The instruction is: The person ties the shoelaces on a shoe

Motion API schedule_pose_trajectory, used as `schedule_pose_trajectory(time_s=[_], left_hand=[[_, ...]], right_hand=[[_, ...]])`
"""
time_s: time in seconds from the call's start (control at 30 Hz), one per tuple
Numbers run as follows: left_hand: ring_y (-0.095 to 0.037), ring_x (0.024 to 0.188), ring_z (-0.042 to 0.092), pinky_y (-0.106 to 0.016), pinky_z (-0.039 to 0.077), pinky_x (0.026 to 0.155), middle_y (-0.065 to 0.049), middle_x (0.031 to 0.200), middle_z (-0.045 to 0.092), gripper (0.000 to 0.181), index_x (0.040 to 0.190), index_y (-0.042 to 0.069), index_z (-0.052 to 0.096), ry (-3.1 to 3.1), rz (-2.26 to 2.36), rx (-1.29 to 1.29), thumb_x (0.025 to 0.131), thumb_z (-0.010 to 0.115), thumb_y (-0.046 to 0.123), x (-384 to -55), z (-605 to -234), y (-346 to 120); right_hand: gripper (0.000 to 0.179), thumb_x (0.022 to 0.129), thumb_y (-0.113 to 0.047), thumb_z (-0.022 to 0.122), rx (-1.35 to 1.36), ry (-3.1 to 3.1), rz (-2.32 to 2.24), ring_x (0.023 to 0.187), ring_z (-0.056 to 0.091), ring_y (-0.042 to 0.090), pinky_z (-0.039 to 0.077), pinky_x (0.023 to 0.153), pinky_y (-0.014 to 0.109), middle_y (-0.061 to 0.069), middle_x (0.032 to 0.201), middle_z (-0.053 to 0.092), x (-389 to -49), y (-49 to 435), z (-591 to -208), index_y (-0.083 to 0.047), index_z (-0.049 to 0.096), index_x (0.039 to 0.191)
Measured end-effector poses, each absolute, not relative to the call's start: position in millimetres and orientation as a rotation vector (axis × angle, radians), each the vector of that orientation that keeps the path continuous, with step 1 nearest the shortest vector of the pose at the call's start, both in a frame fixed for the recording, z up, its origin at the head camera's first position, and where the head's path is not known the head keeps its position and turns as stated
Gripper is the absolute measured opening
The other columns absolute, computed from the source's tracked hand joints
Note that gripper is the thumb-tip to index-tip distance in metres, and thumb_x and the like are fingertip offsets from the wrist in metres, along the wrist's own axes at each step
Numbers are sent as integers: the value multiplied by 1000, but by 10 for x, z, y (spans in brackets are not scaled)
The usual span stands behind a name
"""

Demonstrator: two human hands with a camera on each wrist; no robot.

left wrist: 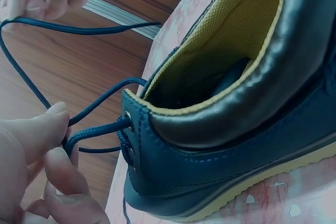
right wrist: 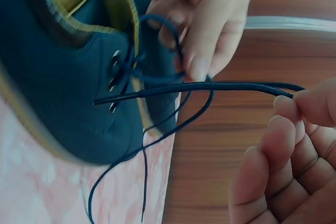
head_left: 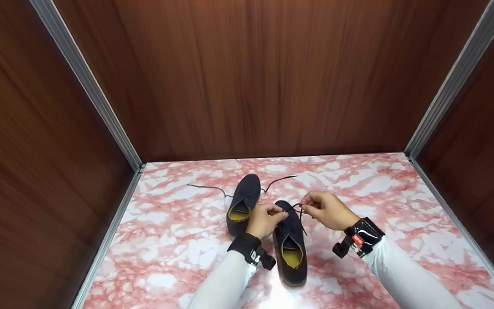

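Note:
A dark blue shoe (head_left: 290,253) with a yellow lining stands on the table, toe away from me. My left hand (head_left: 266,219) is over its lacing and pinches the shoelace (left wrist: 94,131) between thumb and fingers, close to the eyelets. Off to the shoe's right, my right hand (head_left: 327,210) pinches the lace (right wrist: 247,86) near its end between thumb and forefinger. In the right wrist view the tipped lace end (right wrist: 113,99) sticks out past those fingers, across the shoe's side. A small loop (right wrist: 168,24) of lace curves by the left fingertips.
A second dark blue shoe (head_left: 247,193) stands to the left and farther back, its untied laces (head_left: 206,186) spread to both sides. The table top (head_left: 165,240) has a red and white marbled pattern. Brown wood-grain panels (head_left: 247,77) with grey metal corner strips (head_left: 97,90) enclose it on three sides.

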State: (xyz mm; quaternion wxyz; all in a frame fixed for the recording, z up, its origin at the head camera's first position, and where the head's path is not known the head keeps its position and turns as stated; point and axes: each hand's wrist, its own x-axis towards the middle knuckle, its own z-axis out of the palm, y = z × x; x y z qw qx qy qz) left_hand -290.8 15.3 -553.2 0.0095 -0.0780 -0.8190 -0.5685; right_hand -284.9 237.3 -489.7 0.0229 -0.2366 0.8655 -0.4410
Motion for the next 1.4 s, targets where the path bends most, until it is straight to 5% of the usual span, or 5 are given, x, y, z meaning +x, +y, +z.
schedule_pose_trajectory(time_s=[0.53, 0.73, 0.97, 1.4], left_hand=[[0, 65, 59, -16, 50, 62, -8, 80, 78, 8, 87, 3, 81, -2523, -1746, -238, 86, 84, 10, -2912, -5594, 190], [-1, 64, 57, -15, 49, 60, -9, 79, 77, 11, 88, 2, 80, -2537, -1754, -250, 86, 84, 12, -2911, -5605, 179], [-2, 61, 57, -15, 46, 56, -6, 75, 75, 14, 87, -1, 78, -2503, -1862, -220, 86, 85, 11, -2917, -5606, 144], [-4, 60, 55, -16, 49, 55, 3, 71, 64, 11, 88, -3, 76, -2479, -1916, -188, 86, 81, 7, -2911, -5642, 100]], right_hand=[[10, 101, -6, 63, -662, 2621, -1545, 76, 64, 2, 56, 70, 18, 9, 90, 69, -2879, 2128, -4939, 2, 70, 102], [6, 101, -7, 66, -799, 2735, -1419, 70, 58, 2, 48, 63, 18, 9, 87, 71, -2883, 2100, -4999, -5, 72, 100], [4, 97, -5, 71, -992, 2871, -1168, 70, 53, 1, 46, 66, 21, -2, 81, 67, -2890, 2124, -5082, -9, 71, 94], [5, 95, -5, 72, -875, 2778, -1060, 74, 60, 2, 51, 68, 21, 1, 85, 71, -2923, 2372, -5419, -5, 72, 100]])
